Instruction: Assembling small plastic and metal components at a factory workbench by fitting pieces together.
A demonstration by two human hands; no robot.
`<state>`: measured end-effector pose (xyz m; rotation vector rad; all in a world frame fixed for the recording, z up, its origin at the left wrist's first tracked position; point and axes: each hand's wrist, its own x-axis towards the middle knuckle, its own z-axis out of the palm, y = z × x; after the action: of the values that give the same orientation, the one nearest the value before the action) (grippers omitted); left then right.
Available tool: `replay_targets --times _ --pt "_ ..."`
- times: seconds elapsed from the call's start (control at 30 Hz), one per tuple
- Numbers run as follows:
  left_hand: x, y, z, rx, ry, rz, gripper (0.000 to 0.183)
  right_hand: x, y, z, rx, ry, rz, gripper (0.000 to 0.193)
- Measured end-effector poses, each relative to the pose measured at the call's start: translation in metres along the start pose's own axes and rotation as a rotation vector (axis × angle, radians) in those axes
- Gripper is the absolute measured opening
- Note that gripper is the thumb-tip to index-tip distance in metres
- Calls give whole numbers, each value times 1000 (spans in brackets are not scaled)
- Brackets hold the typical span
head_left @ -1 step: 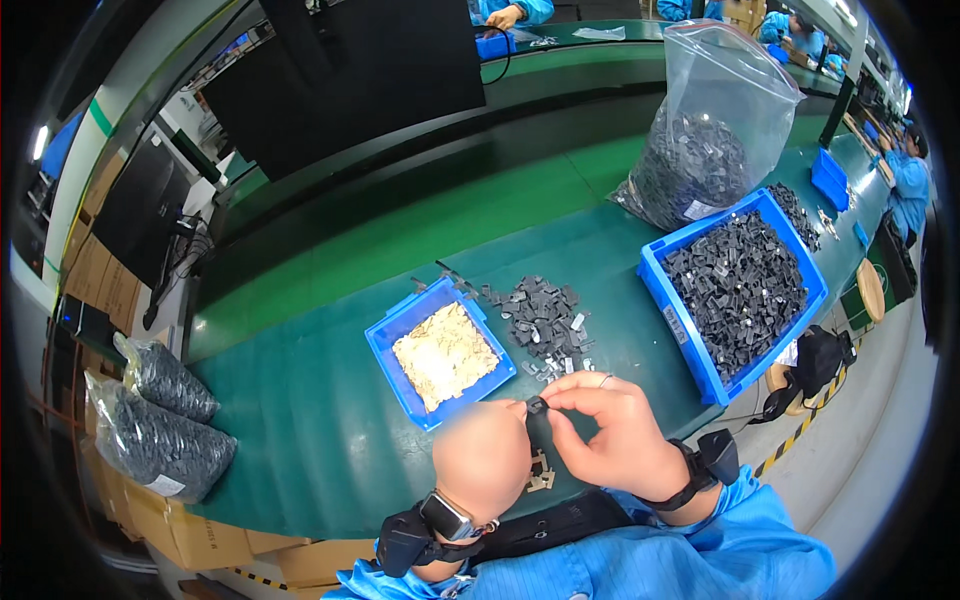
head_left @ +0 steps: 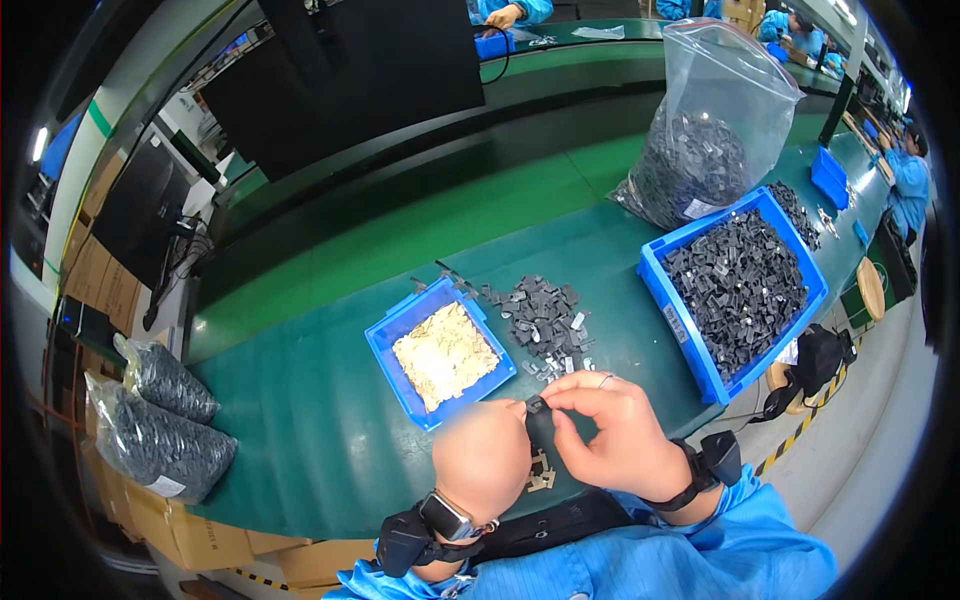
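A small black plastic part [head_left: 537,405] is held up between my two hands, just above the table. The thumb and forefinger of my right hand [head_left: 612,440], which has a ring on it, pinch the part from the right. From the left, the fingertips of my left hand [head_left: 483,455] close on the same part; most of that hand is blurred and its other fingers are hidden. Close beyond lies a loose pile of small black parts [head_left: 545,320], some with shiny metal. A blue bin [head_left: 400,403] of thin pale-gold pieces [head_left: 447,358] stands beyond my left hand. More metal pieces [head_left: 541,472] lie between my wrists.
A larger blue bin [head_left: 685,345] full of black parts stands at the right, before a clear bag [head_left: 700,160] of similar parts. Two filled bags [head_left: 165,440] rest at the left edge. A dark panel [head_left: 350,80] rises behind the green table [head_left: 300,440]. Co-workers sit farther off.
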<state>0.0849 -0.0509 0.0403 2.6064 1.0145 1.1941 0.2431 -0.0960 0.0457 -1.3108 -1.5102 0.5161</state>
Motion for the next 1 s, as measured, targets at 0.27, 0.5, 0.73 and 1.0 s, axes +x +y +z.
replay_targets --times 0.27,0.5,0.73,1.0 --pt "0 -2 -3 -12 10 -1 18 4 -12 -10 -273 -132 -121 24" --pt "-4 -4 -8 -188 19 -93 13 4 -11 -15 -159 -171 -48 21" --pt "-12 -5 -12 -306 116 -164 10 5 -16 -11 -438 -190 -97 21" --pt "-15 -12 -20 -251 151 -49 13 3 -20 -3 294 -280 184 22"
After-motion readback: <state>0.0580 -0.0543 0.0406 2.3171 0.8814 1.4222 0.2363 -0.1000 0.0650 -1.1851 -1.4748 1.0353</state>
